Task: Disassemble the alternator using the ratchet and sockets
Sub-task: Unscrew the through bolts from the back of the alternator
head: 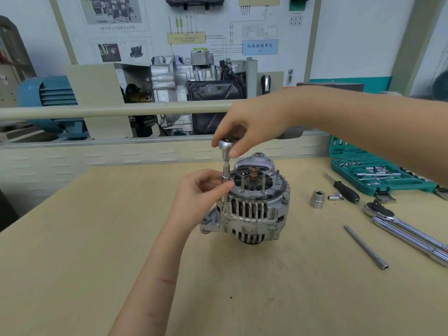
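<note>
A silver alternator (pixel 252 209) stands on end in the middle of the wooden bench, its copper slip rings pointing up. A small ratchet (pixel 225 144) with a thin extension and socket (pixel 226 177) stands upright on a bolt at the alternator's left rim. My right hand (pixel 244 132) reaches in from the right and grips the ratchet head from above. My left hand (pixel 201 190) pinches the lower end of the extension beside the housing.
On the right of the bench lie a large loose socket (pixel 317 199), a black-handled driver (pixel 344 189), a long extension bar (pixel 366 247), two big ratchets (pixel 407 229) and an open teal socket case (pixel 378 170). A rail and an engine display stand behind the bench.
</note>
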Motion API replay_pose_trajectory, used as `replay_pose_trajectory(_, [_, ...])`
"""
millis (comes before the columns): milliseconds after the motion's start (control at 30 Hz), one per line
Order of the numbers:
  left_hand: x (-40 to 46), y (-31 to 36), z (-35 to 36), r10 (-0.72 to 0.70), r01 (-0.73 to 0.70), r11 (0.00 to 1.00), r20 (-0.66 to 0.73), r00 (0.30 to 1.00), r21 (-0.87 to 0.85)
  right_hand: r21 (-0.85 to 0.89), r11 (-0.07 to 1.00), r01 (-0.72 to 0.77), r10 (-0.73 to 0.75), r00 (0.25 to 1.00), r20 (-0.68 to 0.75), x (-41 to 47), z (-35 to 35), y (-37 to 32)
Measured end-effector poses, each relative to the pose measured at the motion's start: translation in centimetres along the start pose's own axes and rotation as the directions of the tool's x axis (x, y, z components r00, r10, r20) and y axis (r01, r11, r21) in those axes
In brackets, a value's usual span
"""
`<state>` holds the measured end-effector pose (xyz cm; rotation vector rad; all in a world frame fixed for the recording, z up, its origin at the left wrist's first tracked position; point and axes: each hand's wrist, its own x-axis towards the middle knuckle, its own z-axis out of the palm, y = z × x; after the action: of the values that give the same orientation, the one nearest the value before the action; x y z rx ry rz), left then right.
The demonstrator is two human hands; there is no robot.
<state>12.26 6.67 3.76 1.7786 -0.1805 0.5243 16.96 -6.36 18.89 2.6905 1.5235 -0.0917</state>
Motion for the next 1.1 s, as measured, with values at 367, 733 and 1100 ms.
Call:
replay_pose_trajectory(367, [1.1, 1.3, -1.3, 0.052, -0.064, 0.996, 0.209, 0.977, 0.055, 0.023, 1.0, 0.004, -0.006, 0.998, 0.066, 0.1, -0.6, 0.4])
replay_pose_trajectory(733, [0.3, 1.3, -0.1, 0.082, -0.093, 0.993, 0.142, 0.986, 0.072, -0.202, 0.966, -0.163, 0.16, 0.987, -0.031, -0.6, 0.5, -0.5])
replay_pose_trajectory(1100, [0.0, 2.2, 0.0, 0.104, -0.126, 0.982, 0.155, 0.983, 0.141, -0.165, 0.986, 0.005, -0.006, 1.0, -0.008, -1.1, 0.0, -0.7])
